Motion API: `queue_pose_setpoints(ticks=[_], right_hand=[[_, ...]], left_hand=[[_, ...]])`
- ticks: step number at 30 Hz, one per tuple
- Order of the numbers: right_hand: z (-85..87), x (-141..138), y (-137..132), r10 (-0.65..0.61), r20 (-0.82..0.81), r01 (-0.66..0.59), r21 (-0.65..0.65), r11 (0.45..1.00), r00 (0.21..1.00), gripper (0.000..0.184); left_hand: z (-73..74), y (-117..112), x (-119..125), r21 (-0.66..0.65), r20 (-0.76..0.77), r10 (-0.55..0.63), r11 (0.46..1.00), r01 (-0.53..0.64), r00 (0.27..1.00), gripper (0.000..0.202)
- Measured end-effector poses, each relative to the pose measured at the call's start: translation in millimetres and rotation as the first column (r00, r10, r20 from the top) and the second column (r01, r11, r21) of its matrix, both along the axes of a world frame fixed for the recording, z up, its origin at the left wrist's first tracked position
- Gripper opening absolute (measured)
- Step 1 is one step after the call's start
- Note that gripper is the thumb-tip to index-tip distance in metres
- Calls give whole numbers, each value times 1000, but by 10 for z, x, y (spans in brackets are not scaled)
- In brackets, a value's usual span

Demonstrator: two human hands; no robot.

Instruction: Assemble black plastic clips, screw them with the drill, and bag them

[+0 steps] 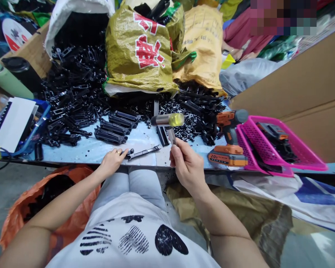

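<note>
My right hand [185,163] is closed round the handle of a small mallet [167,121] with a steel head and a yellow face, raised above the table edge. My left hand [111,160] rests on the light blue table [83,150], its fingers pinching the end of a long black plastic piece [142,152] that lies flat near the front edge. Just behind it sit neat stacks of black plastic strips [114,128] and a large loose heap of black parts [72,85].
An orange cordless drill [229,141] stands to the right, beside a pink basket [279,149]. Yellow sacks [139,48] and a white sack lean at the back. A blue tray with white sheets [13,123] sits left. An orange bag [53,197] hangs below the table.
</note>
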State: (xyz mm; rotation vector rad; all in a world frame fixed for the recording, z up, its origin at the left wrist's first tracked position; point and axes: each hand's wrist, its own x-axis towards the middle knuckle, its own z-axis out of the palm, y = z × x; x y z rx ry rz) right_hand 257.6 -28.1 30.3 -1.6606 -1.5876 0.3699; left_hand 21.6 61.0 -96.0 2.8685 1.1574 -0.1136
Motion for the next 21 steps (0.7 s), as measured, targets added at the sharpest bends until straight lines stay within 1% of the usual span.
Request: queue_pose_setpoints(ticks=[1,2,4,5,6,7,8,10,11,12,14,15,16,17,18,19,21], right_hand=[[-99,-44,28,5,36,-6,3,1000,999,37],[-208,-87,59,31,90,-29,-30,999,995,38],[-399,-152,114,138,213,-97,-192,977,967,37],[-459,-172,131,193,256,-119,-279,953,947,36],[-488,-186,137,225,277,-126,-334,934,934,35],[-489,-195,131,226,281,-123,-341,932,933,36],[-471,-206,116,195,271,-110,-298,948,943,38],[-438,-240,69,111,238,-74,-159,984,965,42],[-446,-259,46,98,238,-68,-134,989,966,42],[-479,-272,28,119,254,-80,-159,984,960,41],[-603,-239,17,208,293,-119,-292,949,933,36],[-676,-175,27,235,304,-119,-356,927,923,35],[-742,-74,47,225,314,-90,-391,916,922,34],[-793,64,77,178,329,-36,-395,918,927,35],[-824,227,116,101,355,43,-375,926,929,36],[-837,403,159,9,394,138,-341,930,919,38],[-815,714,247,-160,500,311,-235,921,851,39]], left_hand=[[9,1,-9,-11,4,6,1000,-6,1000,48],[16,2,-12,-25,10,12,1000,-11,1000,48],[20,1,-8,-48,21,27,999,-26,999,47],[17,-3,-3,-52,22,35,998,-34,999,46],[11,-8,2,-49,21,42,998,-41,999,46],[3,-15,6,-41,19,48,998,-47,999,46],[-5,-24,8,-32,19,50,998,-49,999,46],[-10,-44,6,-18,23,51,999,-51,998,47],[-6,-51,3,-16,23,53,998,-53,998,47],[4,-55,0,-19,20,52,998,-52,998,47],[36,-38,3,-37,19,44,998,-43,999,45],[55,-14,12,-51,23,44,998,-43,999,43],[74,22,28,-67,29,49,997,-47,998,40],[92,67,50,-86,33,52,995,-49,998,36],[111,118,78,-107,31,46,993,-42,998,32],[130,169,110,-128,24,32,991,-29,999,29],[172,246,179,-162,10,0,987,2,1000,23]])
